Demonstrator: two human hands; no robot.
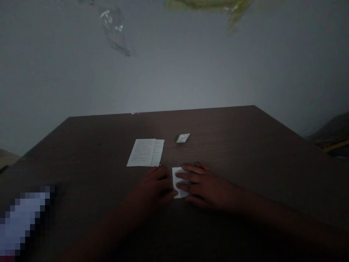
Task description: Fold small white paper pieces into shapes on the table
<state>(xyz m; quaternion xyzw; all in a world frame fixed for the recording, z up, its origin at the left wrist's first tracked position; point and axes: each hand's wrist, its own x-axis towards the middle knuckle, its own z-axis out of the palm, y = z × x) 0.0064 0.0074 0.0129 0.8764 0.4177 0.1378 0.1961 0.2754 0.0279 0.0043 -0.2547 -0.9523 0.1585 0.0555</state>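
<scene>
A small sheet of printed paper (176, 177) lies flat on the dark wooden table (212, 145) in front of me. My right hand (201, 185) rests over its right part with the fingers spread, hiding much of it. At the paper's left edge is my left hand (160, 185), its fingers bent and the thumb touching near the lower left corner. Whether the left fingers pinch anything is too dark to make out. Beyond my left hand lie overlapping printed sheets (141, 152). A small folded paper piece (183, 138) sits farther back, slightly right of them.
A pale wall (174, 72) rises behind the table's far edge. On it hang a clear plastic piece (113, 27) and something yellow (207, 4). A bright pixelated object (24, 218) is at the lower left. Dim objects (332, 134) stand beyond the right edge.
</scene>
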